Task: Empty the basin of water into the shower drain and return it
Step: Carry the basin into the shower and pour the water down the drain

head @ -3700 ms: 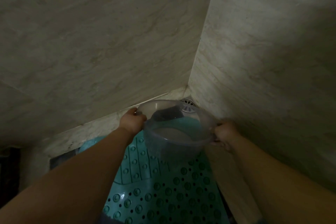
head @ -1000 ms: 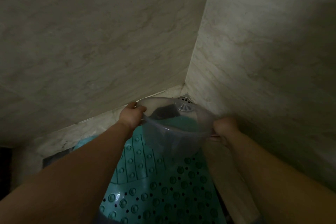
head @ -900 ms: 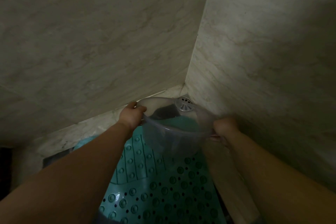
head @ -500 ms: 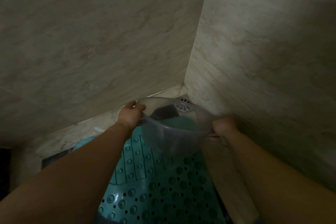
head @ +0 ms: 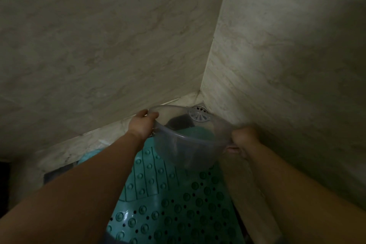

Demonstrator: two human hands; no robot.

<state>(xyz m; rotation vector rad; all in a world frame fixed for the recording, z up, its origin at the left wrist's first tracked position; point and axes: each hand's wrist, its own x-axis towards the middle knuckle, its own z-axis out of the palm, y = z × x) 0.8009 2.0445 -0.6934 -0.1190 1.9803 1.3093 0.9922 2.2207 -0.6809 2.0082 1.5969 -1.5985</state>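
Note:
A clear plastic basin [head: 184,148] hangs in the air in the shower corner, tipped away from me with its far rim low. My left hand [head: 141,125] grips its left rim, thumb over the edge. On the opposite side my right hand [head: 242,138] is closed on the right rim. The round metal shower drain [head: 198,114] sits on the floor in the corner, seen through and just past the basin's far edge. I cannot tell how much water is left inside.
Two marble-patterned walls [head: 118,45] meet at the corner close behind the drain. A teal studded anti-slip mat [head: 178,204] covers the floor under my arms. A pale floor strip [head: 247,194] runs along the right wall.
Over the last seconds the basin has tipped further forward toward the drain, its far rim dropping. Both hands keep the same grip.

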